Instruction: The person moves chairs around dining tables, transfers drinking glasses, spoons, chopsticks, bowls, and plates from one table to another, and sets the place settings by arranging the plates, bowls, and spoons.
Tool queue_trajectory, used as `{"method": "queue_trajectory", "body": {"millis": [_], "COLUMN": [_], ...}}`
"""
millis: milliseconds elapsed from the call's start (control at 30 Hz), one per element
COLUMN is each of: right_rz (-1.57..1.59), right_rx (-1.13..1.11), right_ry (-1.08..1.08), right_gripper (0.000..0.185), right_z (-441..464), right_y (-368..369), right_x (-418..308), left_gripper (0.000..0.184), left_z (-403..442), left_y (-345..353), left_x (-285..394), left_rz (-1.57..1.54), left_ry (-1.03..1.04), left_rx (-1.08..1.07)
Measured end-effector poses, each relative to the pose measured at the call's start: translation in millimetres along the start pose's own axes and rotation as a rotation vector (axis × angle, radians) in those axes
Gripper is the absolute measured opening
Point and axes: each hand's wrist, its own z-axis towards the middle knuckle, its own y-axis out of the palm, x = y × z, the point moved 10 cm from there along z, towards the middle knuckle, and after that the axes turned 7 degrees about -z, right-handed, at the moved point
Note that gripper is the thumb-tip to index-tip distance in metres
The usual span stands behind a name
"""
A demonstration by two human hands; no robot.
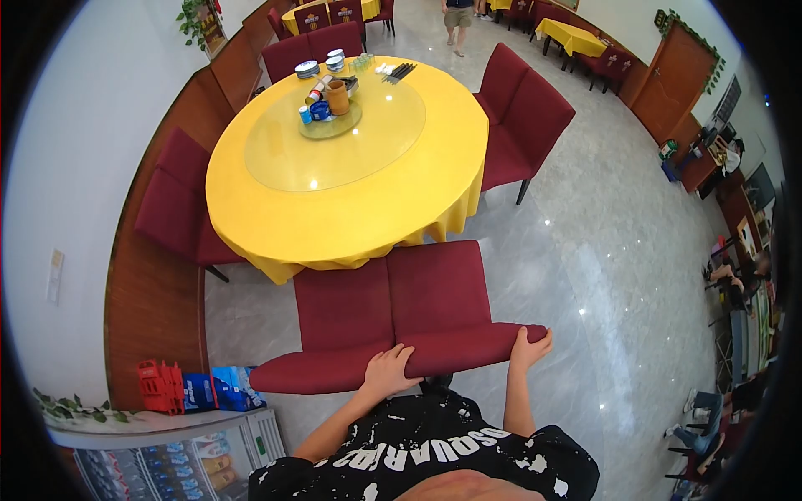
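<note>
Two dark red upholstered chairs stand side by side in front of me, their seats against the hanging yellow tablecloth. My left hand (390, 369) lies over the top of the backrests where the two meet, its fingers curled round the inner edge of the right chair (439, 288). At the outer end of that same backrest, my right hand (529, 349) is closed round the corner. The left chair (342, 309) is beside it, its backrest reaching under or next to my left hand. Some of the fingertips are hidden behind the padding.
A round table (351, 225) with yellow cloth and glass turntable (276, 159) carries stacked dishes (307, 69), a brown container (337, 97) and black chopsticks (399, 73). More red chairs (535, 117) surround it. Blue packs (238, 388) lie on a drinks cooler (167, 426) at left.
</note>
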Motion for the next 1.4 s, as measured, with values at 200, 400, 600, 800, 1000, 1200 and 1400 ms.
{"method": "queue_trajectory", "body": {"millis": [200,400,600,800,1000,1200,1400], "right_rz": [-0.025,-0.040,-0.017,-0.024,-0.114,-0.099,-0.099], "right_rx": [-0.009,-0.027,-0.040,-0.035,-0.097,-0.131,-0.159], "right_ry": [-0.037,-0.055,-0.037,-0.049,-0.134,-0.155,-0.098], "right_gripper": [0.073,0.072,0.072,0.072,0.074,0.077,0.077], "right_z": [2,2,2,3,13,20,14], "right_y": [3,5,3,5,17,22,15], "right_x": [-2,-1,-8,-6,3,7,0], "left_gripper": [0.064,0.061,0.065,0.073,0.070,0.067,0.072], "left_z": [1,-7,-12,-24,-24,-17,-14], "left_y": [2,19,-10,-16,-6,-4,-1], "left_x": [-3,-16,3,-1,-7,-5,-1], "left_rz": [-0.102,-0.148,0.019,0.063,0.002,-0.040,0.037], "left_ry": [0.035,0.095,0.082,0.066,0.134,0.105,0.071], "left_rx": [0.032,0.027,0.114,0.199,0.234,0.194,0.128]}}
